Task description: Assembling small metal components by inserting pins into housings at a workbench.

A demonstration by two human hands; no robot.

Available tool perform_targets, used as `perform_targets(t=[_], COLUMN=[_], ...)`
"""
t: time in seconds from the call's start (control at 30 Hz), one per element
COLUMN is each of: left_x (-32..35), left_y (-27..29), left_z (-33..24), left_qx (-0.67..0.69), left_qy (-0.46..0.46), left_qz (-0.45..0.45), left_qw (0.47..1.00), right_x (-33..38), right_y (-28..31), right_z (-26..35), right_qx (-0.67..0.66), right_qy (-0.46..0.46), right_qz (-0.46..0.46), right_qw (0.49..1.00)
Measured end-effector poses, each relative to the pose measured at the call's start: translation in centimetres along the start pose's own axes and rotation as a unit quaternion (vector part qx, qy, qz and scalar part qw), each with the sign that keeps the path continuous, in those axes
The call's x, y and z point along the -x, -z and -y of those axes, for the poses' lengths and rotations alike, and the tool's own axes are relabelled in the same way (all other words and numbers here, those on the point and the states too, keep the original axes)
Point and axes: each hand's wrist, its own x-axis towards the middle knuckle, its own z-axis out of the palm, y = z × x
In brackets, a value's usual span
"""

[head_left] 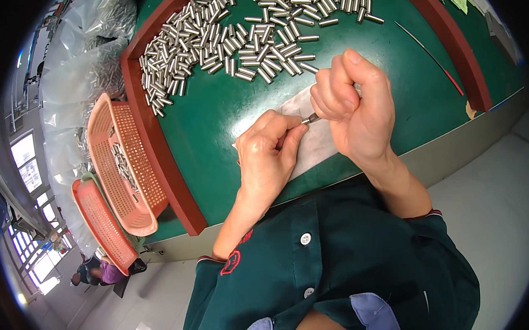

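My left hand point(266, 150) is closed, thumb and forefinger pinching a small metal cylinder point(305, 122). My right hand point(360, 104) makes a fist around a slim tool, most of it hidden by the fingers. The tool's dark end point(314, 117) meets the cylinder's end at my left fingertips. Under both hands lies a whitish cloth or sheet point(312, 152) on the green tabletop. Beyond them spreads a large heap of short, shiny metal cylinders point(264, 47).
Dark red raised edging point(154, 125) borders the work area at left, with another strip point(458, 49) at right. A thin red-handled rod point(428, 57) lies at right. Left stand a peach basket point(149, 177) holding metal pieces, a red basket point(99, 222) and filled clear bags point(83, 68).
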Motion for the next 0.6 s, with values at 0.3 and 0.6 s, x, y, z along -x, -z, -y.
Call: perform_targets(t=[0.3, 0.6], left_x=[-0.2, -0.5], left_y=[-0.1, 0.3], left_z=[0.1, 0.1], left_qx=[0.034, 0.043], left_qy=[0.022, 0.017], left_qz=[0.022, 0.034], left_qw=[0.999, 0.998], right_x=[0.3, 0.9], right_y=[-0.5, -1.9], right_z=[-0.4, -0.6], right_qx=[0.072, 0.132], right_qy=[0.028, 0.037], right_qz=[-0.019, -0.012], right_qw=[0.997, 0.990])
